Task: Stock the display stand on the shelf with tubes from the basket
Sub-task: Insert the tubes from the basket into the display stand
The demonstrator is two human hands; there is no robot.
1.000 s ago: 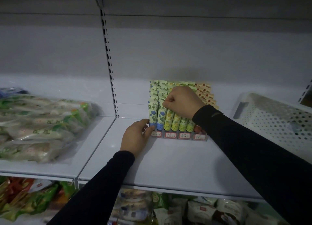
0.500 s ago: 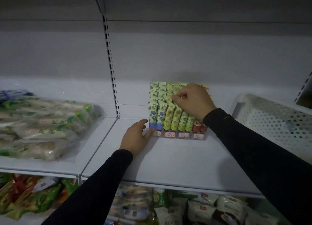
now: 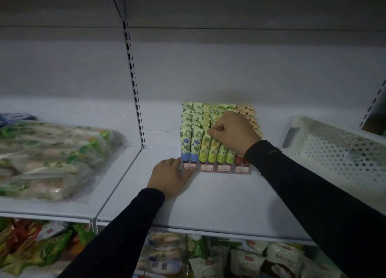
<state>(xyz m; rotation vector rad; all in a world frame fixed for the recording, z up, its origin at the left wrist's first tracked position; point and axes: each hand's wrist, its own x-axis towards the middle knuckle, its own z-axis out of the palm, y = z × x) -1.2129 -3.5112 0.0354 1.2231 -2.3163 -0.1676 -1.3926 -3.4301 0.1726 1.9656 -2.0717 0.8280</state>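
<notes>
A clear display stand (image 3: 217, 169) with four price labels stands on the white shelf (image 3: 208, 204), packed with rows of upright tubes: blue-capped ones (image 3: 186, 142) at left, yellow-green ones (image 3: 215, 150) in the middle, orange ones (image 3: 248, 112) at right. My right hand (image 3: 234, 133) is curled over the middle tubes, its fingertips pinching the top of a front yellow-green tube. My left hand (image 3: 171, 177) lies flat on the shelf with its fingers against the stand's front left corner. A white perforated basket (image 3: 334, 150) stands at right; its contents are hidden.
Clear bags of green-wrapped food (image 3: 52, 156) fill the shelf section to the left, past the slotted upright (image 3: 133, 83). Packaged snacks (image 3: 208, 257) crowd the shelf below. An upper shelf overhangs the scene.
My right hand slid down and to the left from the rear middle rows to a front yellow-green tube. My left hand stayed by the stand's corner.
</notes>
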